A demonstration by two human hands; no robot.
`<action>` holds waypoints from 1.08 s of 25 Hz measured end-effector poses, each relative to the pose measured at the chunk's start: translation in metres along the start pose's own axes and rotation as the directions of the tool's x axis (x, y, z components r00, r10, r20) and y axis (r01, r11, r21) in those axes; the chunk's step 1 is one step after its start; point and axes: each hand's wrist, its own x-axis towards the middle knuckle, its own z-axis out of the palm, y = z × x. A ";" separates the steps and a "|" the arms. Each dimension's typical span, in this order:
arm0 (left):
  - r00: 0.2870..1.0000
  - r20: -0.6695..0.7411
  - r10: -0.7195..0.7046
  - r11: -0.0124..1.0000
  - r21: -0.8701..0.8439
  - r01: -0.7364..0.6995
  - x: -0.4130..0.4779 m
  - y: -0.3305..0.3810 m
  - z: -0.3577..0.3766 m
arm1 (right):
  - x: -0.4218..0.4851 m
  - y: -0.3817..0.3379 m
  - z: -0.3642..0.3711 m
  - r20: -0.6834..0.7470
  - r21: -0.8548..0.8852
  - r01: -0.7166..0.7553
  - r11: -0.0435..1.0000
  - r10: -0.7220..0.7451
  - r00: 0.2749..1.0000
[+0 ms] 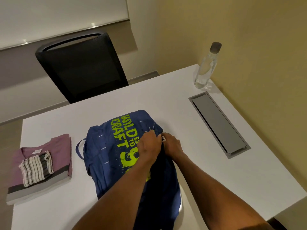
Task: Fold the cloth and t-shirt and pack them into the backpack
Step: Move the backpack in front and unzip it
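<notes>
A blue backpack (106,146) with bright green lettering lies flat in the middle of the white table (191,146). My left hand (147,146) rests on its right side with the fingers pinched on the fabric near the seam. My right hand (171,144) is beside it, fingers closed on a small zipper pull at the backpack's right edge. To the left lies a folded purple and grey t-shirt (61,150). A folded striped black and white cloth (34,168) sits on top of the t-shirt.
A clear water bottle (206,67) stands at the table's far right corner. A grey metal cable hatch (219,123) is set into the table on the right. A black mesh chair (83,67) stands behind the table's far edge.
</notes>
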 end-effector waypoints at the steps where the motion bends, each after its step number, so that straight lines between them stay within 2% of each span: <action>1: 0.999 0.043 -0.027 0.998 0.057 0.025 0.003 0.004 0.001 | 0.003 -0.001 0.001 0.000 0.014 0.014 1.000 -0.014 1.000; 4: 0.989 0.120 -0.084 0.986 0.152 0.066 0.010 0.005 0.010 | 0.017 0.004 0.001 0.025 -0.085 0.073 0.994 -0.071 0.997; 7: 0.982 0.121 -0.148 0.986 0.094 0.137 0.014 -0.001 0.016 | 0.025 0.012 -0.002 -0.021 -0.187 0.123 0.975 -0.129 0.991; 12: 0.988 0.114 -0.108 0.988 0.125 0.094 0.018 -0.001 0.021 | 0.023 0.008 -0.016 -0.077 -0.308 0.188 0.932 -0.222 0.972; 15: 0.980 0.148 -0.131 0.991 0.040 0.126 0.023 -0.003 0.021 | 0.022 0.011 -0.017 -0.096 -0.204 0.106 0.973 -0.127 0.987; 17: 0.974 0.162 -0.158 0.980 -0.096 0.175 0.024 -0.005 0.019 | 0.021 0.011 -0.010 -0.025 -0.118 0.025 0.993 -0.028 0.999; 20: 0.979 0.150 -0.136 0.959 -0.230 0.168 0.026 -0.009 0.017 | 0.021 0.014 0.000 -0.004 -0.038 -0.005 0.999 0.005 1.000; 24: 0.987 0.139 -0.076 0.960 -0.258 0.110 0.027 -0.013 0.014 | 0.017 0.020 0.002 -0.031 0.141 -0.056 0.988 0.061 0.998; 27: 0.990 0.131 -0.053 0.966 -0.244 0.084 0.026 -0.012 0.013 | 0.010 0.014 -0.006 -0.081 0.119 -0.060 0.991 0.070 0.994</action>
